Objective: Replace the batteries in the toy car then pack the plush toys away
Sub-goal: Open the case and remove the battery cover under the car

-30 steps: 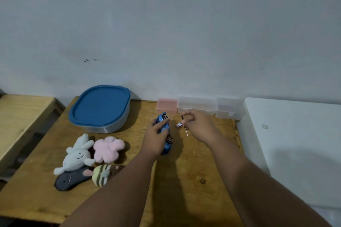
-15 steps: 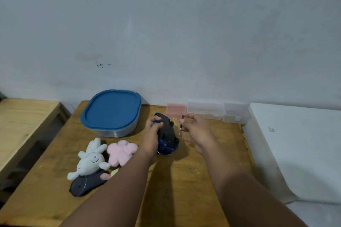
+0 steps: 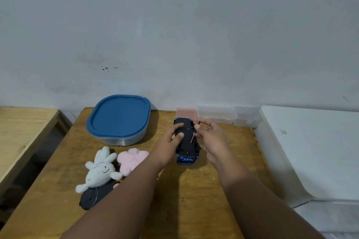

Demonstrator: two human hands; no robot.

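Holding the upturned toy car [image 3: 186,139] at frame centre, the left hand [image 3: 169,143] has its grip curled round the chassis. The right hand [image 3: 211,139] pinches a thin screwdriver [image 3: 192,137] against the underside. Its tip could skid off, or a loosened screw might roll across the tabletop [image 3: 194,196]. The plush toys [image 3: 101,172] lie lower left.

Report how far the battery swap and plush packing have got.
Done: the toy car is underside up. In hand: the left hand holds it while the right hand pinches a thin screwdriver over its underside. Left: no batteries show, and the plush toys lie on the table beside the lidded container.
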